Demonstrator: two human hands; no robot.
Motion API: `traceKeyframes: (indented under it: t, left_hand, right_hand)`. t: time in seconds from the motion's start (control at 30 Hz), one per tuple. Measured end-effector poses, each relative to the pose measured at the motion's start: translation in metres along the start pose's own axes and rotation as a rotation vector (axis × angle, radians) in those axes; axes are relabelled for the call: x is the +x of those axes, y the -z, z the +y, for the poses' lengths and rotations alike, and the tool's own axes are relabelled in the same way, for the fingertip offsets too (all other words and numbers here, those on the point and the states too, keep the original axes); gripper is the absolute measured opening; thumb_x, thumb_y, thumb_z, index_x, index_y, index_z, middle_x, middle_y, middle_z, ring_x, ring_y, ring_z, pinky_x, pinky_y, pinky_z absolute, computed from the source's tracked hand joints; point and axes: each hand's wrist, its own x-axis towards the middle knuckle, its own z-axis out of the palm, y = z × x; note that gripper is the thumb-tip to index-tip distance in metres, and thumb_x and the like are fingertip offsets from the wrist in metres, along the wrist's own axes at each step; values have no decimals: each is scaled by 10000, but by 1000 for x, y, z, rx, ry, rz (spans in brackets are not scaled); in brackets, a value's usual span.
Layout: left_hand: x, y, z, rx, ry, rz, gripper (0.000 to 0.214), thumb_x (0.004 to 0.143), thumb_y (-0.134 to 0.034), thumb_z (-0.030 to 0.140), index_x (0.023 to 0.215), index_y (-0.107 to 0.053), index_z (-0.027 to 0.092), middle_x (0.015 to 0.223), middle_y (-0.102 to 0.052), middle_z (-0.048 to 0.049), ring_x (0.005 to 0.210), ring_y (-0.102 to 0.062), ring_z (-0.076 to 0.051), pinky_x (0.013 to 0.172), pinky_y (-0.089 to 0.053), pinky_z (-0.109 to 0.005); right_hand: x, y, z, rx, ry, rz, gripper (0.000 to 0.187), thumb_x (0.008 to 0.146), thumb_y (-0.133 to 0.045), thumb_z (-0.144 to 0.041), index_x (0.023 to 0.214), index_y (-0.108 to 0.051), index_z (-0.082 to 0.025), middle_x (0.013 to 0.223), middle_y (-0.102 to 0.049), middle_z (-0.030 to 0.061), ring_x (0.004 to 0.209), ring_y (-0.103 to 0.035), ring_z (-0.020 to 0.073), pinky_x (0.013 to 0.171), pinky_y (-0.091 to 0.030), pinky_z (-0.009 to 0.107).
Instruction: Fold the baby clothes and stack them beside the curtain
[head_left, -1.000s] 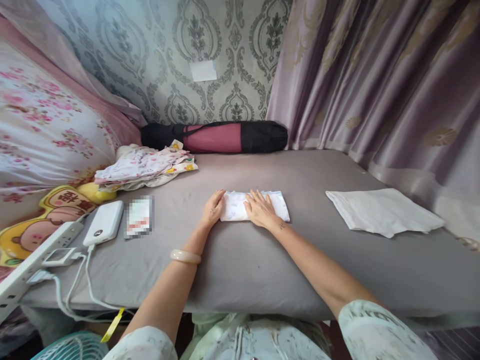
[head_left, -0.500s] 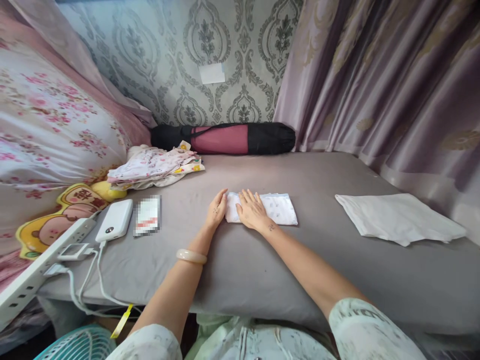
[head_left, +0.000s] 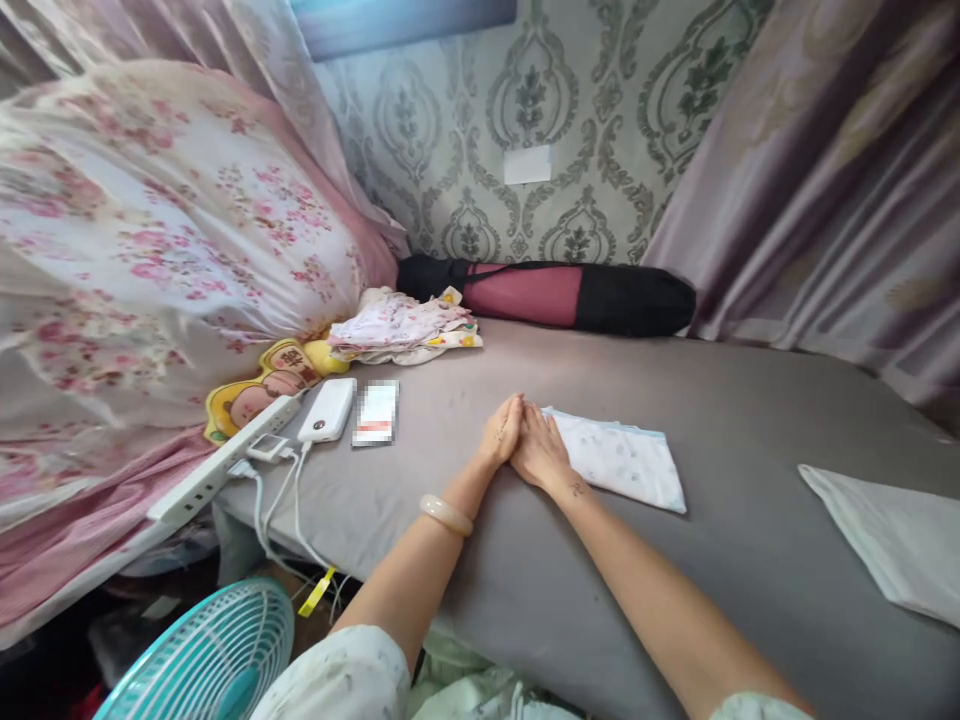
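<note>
A folded white cloth (head_left: 626, 462) with a faint print and pale blue edging lies flat on the grey bed sheet. My right hand (head_left: 540, 450) rests palm down at its left end, fingers stretched out, covering that corner. Right beside it, my left hand (head_left: 501, 432) stands on its side against the right hand, its fingers straight and close together. A pale bangle (head_left: 446, 514) circles my left wrist. Neither hand grips anything that I can see.
Another white cloth (head_left: 892, 540) lies at the right. To the left are a power bank (head_left: 328, 410), a blurred-out packet (head_left: 376, 412) and a power strip (head_left: 225, 460) with cables. Behind sit crumpled printed cloths (head_left: 405, 325) and a long bag (head_left: 547, 295). A fan (head_left: 217, 650) stands below.
My view has swung to the left. My right hand has slid left along the folded cloth to its left end and now meets my left hand.
</note>
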Motion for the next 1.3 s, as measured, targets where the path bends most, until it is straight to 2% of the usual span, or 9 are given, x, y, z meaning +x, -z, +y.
traceKeyframes:
  t: [0.13, 0.23, 0.37, 0.47, 0.57, 0.77, 1.0, 1.17, 1.3]
  left_hand:
    - [1, 1, -5, 44, -47, -51, 551, 976, -216, 451, 1319, -542, 170, 1397, -534, -73, 1322, -456, -190, 1154, -307, -363]
    - [5, 5, -12, 63, -51, -59, 542, 977, -219, 431, 1328, -525, 155, 1416, -514, -80, 1335, -439, -186, 1146, -311, -354]
    - [20, 8, -17, 190, -85, -127, 464, 928, -373, 357, 1300, -540, 136, 1346, -573, -117, 1262, -516, -225, 1080, -392, -364]
    - [33, 5, -15, 326, -176, -245, 459, 855, -473, 306, 1277, -561, 146, 1214, -653, -114, 1121, -605, -246, 984, -468, -372]
    - [49, 1, -8, 472, -214, -335, 434, 811, -512, 282, 1223, -600, 178, 1113, -690, -97, 1024, -637, -248, 910, -497, -362]
    - [80, -9, 2, 630, -283, -505, 400, 698, -568, 251, 1080, -667, 185, 1087, -690, -97, 972, -636, -238, 873, -495, -317]
    - [88, -16, 5, 634, -192, -524, 282, 650, -601, 236, 918, -682, 210, 939, -714, -47, 876, -658, -223, 799, -517, -300]
    - [75, 2, 19, 575, -183, -536, 211, 719, -591, 264, 905, -648, 183, 884, -694, -39, 828, -650, -205, 774, -512, -290]
    - [71, 28, 45, 415, -246, -588, 229, 737, -586, 324, 918, -629, 190, 826, -679, -17, 761, -628, -175, 697, -500, -260]
  right_hand:
    - [6, -7, 3, 101, 6, 23, 656, 921, -327, -303, 1518, -196, -66, 1566, -222, 164, 1453, -155, 290, 1166, -133, 480]
    - [7, 3, 23, 289, 13, 70, 586, 958, -247, -320, 1498, -268, -93, 1550, -287, 132, 1433, -240, 202, 1156, -225, 379]
    - [-11, 30, 89, 278, -103, 192, 501, 961, -275, -265, 1410, -428, -105, 1486, -412, 117, 1368, -365, 158, 1112, -295, 290]
    - [-37, 45, 139, 108, -186, 132, 435, 962, -305, -232, 1332, -521, -158, 1416, -497, 105, 1322, -422, 198, 1093, -310, 348]
    - [-53, 51, 167, 17, -152, -10, 401, 973, -322, -239, 1299, -548, -182, 1375, -530, 100, 1276, -467, 207, 1063, -337, 338]
    - [-48, 54, 175, 2, -172, -98, 335, 953, -403, -250, 1195, -624, -186, 1288, -568, 119, 1190, -529, 240, 995, -400, 334]
    - [-38, 71, 176, 19, -210, -174, 403, 887, -539, -261, 1279, -592, -188, 1320, -565, 127, 1210, -534, 245, 952, -439, 304]
    - [-50, 89, 173, 48, -141, -138, 301, 898, -516, -268, 1143, -673, -188, 1233, -630, 99, 1119, -587, 215, 911, -436, 250]
    - [-60, 114, 178, 173, -53, -86, 247, 879, -533, -257, 1035, -711, -186, 1073, -707, 43, 964, -638, 189, 787, -452, 214]
